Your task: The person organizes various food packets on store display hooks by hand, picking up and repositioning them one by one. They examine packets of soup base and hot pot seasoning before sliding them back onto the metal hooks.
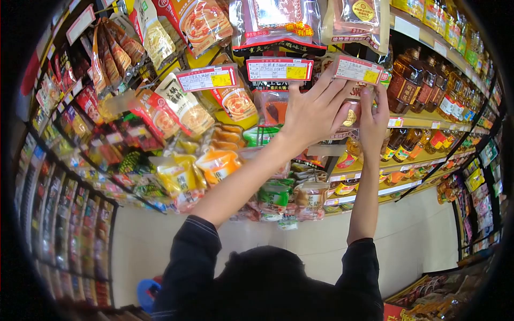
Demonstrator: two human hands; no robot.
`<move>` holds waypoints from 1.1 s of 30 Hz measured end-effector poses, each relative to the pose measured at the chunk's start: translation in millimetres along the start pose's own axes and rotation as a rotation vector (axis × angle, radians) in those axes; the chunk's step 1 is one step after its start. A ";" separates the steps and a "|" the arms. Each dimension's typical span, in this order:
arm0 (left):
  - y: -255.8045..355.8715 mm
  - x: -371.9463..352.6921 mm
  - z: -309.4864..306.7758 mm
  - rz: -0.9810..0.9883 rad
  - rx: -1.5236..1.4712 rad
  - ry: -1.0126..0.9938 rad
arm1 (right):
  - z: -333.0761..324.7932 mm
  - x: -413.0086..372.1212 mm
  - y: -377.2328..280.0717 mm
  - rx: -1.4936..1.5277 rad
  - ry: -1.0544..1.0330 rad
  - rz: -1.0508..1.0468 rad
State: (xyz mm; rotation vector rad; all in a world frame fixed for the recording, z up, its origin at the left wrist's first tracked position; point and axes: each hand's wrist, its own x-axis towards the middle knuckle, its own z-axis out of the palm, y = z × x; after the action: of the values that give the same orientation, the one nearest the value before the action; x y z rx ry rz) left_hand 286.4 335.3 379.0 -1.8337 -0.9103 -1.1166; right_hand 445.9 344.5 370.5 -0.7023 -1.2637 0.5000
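Note:
Both my hands reach up to the hanging packets at the upper middle. My left hand (316, 109) lies over a packet, its fingers spread and their tips at the lower edge of a price tag (357, 70). My right hand (373, 115) is at the right side of the same brown packet (350, 115), fingertips by the tag, with thumb and fingers apart. Part of the packet is hidden behind my fingers. Above the tag hangs a clear-fronted packet (357, 24). Left of my left hand are a second price tag (279, 69) and a red-toned packet (273, 107).
Shelves with dark bottles (405, 79) stand at the right. More hanging packets (201, 24) fill the upper left, with yellow and orange packets (218, 165) lower down. Other shelving (67, 214) is at the far left. A blue round object (147, 294) is near the floor.

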 end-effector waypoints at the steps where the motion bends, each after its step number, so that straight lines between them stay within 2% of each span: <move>1: -0.3 -0.6 1.2 0.000 0.014 0.006 | 1.6 0.7 2.9 0.018 0.020 -0.008; 8: -1.9 -4.8 1.4 -0.011 0.066 0.022 | -5.5 -2.4 10.6 -0.088 -0.004 -0.026; 11: -4.3 -5.2 1.9 -0.005 0.062 0.022 | -9.6 -0.1 10.9 -0.046 -0.062 0.057; 17: -8.3 -7.9 -1.1 -0.015 0.056 -0.005 | -10.0 1.5 21.8 -0.145 -0.080 -0.276; 20: -10.6 -9.7 3.0 -0.032 0.041 -0.028 | -9.8 3.6 15.5 -0.256 -0.126 -0.299; 26: -13.8 -8.1 12.1 -0.023 0.107 -0.033 | 2.9 0.7 11.1 -0.424 -0.071 -0.293; 29: -6.4 -9.1 13.6 -0.032 0.202 -0.072 | 8.0 0.4 28.0 -0.667 0.050 -0.486; 33: 3.9 -16.4 21.6 -0.094 0.247 -0.103 | 6.1 -3.9 36.2 -0.793 0.074 -0.481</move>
State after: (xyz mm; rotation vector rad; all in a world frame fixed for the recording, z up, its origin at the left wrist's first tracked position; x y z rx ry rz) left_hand 291.6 350.0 356.4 -1.6711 -1.1516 -0.9265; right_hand 440.3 368.2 342.8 -1.0106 -1.4991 -0.4531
